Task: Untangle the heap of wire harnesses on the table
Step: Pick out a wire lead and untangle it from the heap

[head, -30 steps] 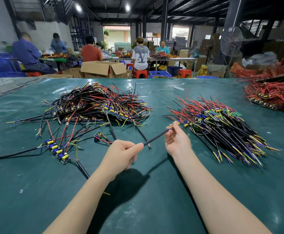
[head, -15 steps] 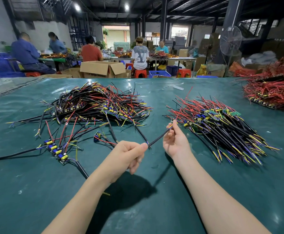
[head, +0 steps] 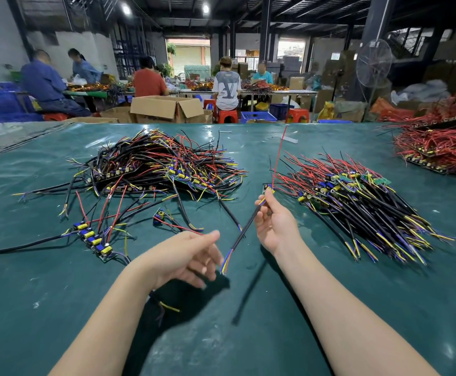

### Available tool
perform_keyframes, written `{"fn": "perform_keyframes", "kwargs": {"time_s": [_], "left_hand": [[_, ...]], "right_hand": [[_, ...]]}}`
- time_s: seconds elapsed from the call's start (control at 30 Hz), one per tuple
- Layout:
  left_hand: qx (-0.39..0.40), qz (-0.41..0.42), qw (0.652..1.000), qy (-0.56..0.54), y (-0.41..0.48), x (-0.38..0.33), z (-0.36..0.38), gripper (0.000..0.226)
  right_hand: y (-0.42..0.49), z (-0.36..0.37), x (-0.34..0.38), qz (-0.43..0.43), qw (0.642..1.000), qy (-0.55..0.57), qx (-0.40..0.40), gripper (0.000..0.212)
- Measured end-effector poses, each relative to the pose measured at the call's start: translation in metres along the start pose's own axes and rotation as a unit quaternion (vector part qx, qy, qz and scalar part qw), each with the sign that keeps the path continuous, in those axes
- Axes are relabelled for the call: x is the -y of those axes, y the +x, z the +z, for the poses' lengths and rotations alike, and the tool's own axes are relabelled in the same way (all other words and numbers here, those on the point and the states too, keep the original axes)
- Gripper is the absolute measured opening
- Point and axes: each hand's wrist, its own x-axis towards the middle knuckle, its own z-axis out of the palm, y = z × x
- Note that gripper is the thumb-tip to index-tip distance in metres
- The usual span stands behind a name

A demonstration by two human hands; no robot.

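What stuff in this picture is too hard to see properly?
Head view:
- Left hand: motion-blurred; whether it touches the held harness is unclear.
- Black cable: middle hidden under the left forearm.
- Red wire pile: cut off by the right edge.
- Tangled heap: lower harnesses buried.

red wire pile [head: 438, 147]: cut by right edge | left-hand fingers [head: 208, 237]: blurred

I count three harness heaps: one tangled heap [head: 162, 169], one combed heap [head: 357, 207], one red heap [head: 438, 147]. One loose harness [head: 244, 229] lifted, five workers [head: 225, 88], one pedestal fan [head: 373, 63].
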Motion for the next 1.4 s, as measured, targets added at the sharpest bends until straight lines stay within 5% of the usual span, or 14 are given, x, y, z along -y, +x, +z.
{"fn": "perform_keyframes", "kwargs": {"time_s": [0.13, 0.33, 0.6, 0.83, 1.0, 1.23, 1.4], "left_hand": [[-0.109, 0.063, 0.99, -0.071, 0.011, -0.001, 0.019, 0.046], [-0.109, 0.108, 0.976, -0.153, 0.015, -0.003, 0.034, 0.036], [-0.141, 0.118, 0.979, -0.091, 0.016, 0.001, 0.024, 0.037], [-0.029, 0.063, 0.993, -0.097, 0.009, -0.001, 0.02, 0.03], [0.008, 0.066, 0.996, -0.057, 0.004, -0.003, 0.02, 0.021], [-0.161, 0.092, 0.97, 0.157, 0.012, 0.003, 0.016, 0.017], [-0.264, 0.154, 0.865, 0.398, 0.013, 0.008, 0.018, 0.026]], "right_hand": [[-0.005, 0.006, -0.008, 0.004, 0.999, -0.044, 0.031, 0.027], [-0.01, 0.01, -0.016, -0.014, 0.992, -0.095, 0.081, 0.027], [-0.011, 0.005, -0.011, 0.003, 0.978, -0.2, 0.064, 0.022], [-0.007, 0.004, 0.001, 0.092, 0.995, -0.038, 0.003, 0.02], [-0.002, -0.003, 0.003, 0.153, 0.986, 0.063, 0.014, 0.048], [0.001, -0.006, 0.013, 0.124, 0.989, 0.078, 0.01, 0.019], [0.005, -0.008, 0.017, -0.032, 0.998, 0.007, -0.053, 0.023]]}}
